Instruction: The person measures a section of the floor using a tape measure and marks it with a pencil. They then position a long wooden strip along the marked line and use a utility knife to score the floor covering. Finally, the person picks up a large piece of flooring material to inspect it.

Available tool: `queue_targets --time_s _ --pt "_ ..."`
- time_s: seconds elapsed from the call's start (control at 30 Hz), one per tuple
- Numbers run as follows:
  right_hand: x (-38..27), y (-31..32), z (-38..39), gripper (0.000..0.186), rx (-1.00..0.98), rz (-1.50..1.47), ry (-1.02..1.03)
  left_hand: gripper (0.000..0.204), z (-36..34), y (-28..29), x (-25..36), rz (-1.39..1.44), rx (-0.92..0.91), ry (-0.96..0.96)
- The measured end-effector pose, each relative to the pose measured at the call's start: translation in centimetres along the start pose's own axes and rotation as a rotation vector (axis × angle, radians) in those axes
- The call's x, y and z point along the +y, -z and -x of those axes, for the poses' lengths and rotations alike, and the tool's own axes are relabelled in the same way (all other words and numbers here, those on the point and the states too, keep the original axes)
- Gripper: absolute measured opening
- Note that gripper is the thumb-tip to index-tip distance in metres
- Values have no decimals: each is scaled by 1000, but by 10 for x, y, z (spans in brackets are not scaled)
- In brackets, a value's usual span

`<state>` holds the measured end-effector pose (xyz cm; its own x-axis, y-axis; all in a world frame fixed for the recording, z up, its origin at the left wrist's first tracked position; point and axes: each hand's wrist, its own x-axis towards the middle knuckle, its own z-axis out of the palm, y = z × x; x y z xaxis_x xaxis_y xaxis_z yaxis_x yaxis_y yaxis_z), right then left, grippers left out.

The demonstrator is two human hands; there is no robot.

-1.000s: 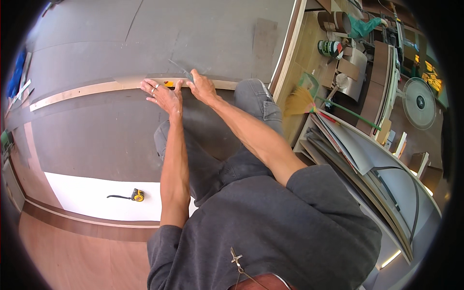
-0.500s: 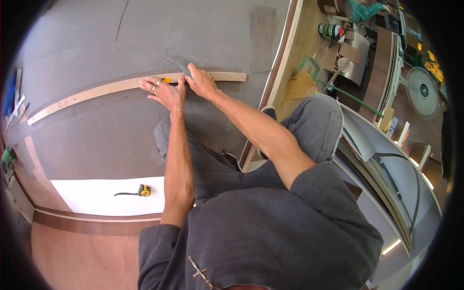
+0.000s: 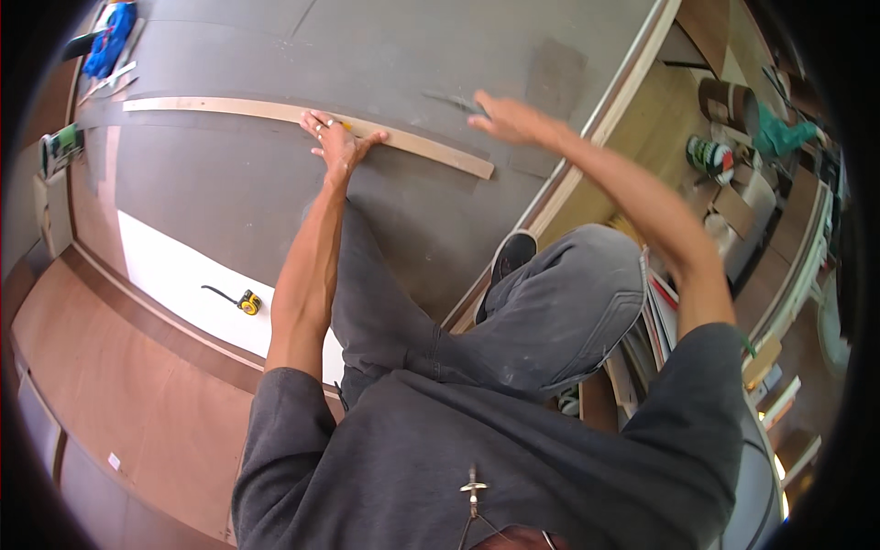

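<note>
A long, narrow, pale wooden strip [image 3: 431, 149] lies across the grey sheet [image 3: 266, 174]. My left hand [image 3: 337, 147] presses on it, fingers spread and thumb stretched to the right along the strip. Something small and yellow [image 3: 347, 126] shows beside those fingers; I cannot make out what it is. Raised to the right of the strip, my right hand [image 3: 506, 119] is closed round a thin grey tool with a long narrow blade [image 3: 449, 98] pointing left. Motion smears the tool, so its exact kind is unclear.
A yellow-and-black tape measure [image 3: 248, 302] rests on a white sheet [image 3: 165, 261]. Far left are a blue item [image 3: 110, 41] and a green power tool [image 3: 62, 147]. A raised edge [image 3: 587, 137] bounds the sheet at right; beyond it stands a dark can [image 3: 706, 156].
My right hand has moved away from the strip to the right, carrying the thin-bladed tool. My left hand stays on the strip. The whole view has turned and shifted.
</note>
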<state>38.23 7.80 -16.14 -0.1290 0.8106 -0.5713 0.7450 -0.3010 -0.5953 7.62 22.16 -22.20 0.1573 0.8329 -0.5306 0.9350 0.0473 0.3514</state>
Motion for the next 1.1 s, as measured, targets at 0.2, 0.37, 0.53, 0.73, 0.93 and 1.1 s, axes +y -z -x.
queue_targets --time_s 0.2,0.37,0.53,0.73,0.93,1.1 --pt "-16 -88 -13 37 106 -156 -34 167 -9 -18 2 -116 3 -37" --pt "-44 -97 -79 34 169 -98 128 169 -8 -18 8 -100 53 -30" --pt "-45 -98 -89 30 151 -16 153 167 -12 -23 2 -97 102 -41" --pt "22 -104 11 28 94 68 27 166 -13 -25 -2 -63 125 -48" --pt "98 -117 124 28 74 175 -105 165 -9 -25 1 -71 116 -46" --pt "102 -99 136 28 32 144 -125 164 -10 -20 5 -140 97 -102"
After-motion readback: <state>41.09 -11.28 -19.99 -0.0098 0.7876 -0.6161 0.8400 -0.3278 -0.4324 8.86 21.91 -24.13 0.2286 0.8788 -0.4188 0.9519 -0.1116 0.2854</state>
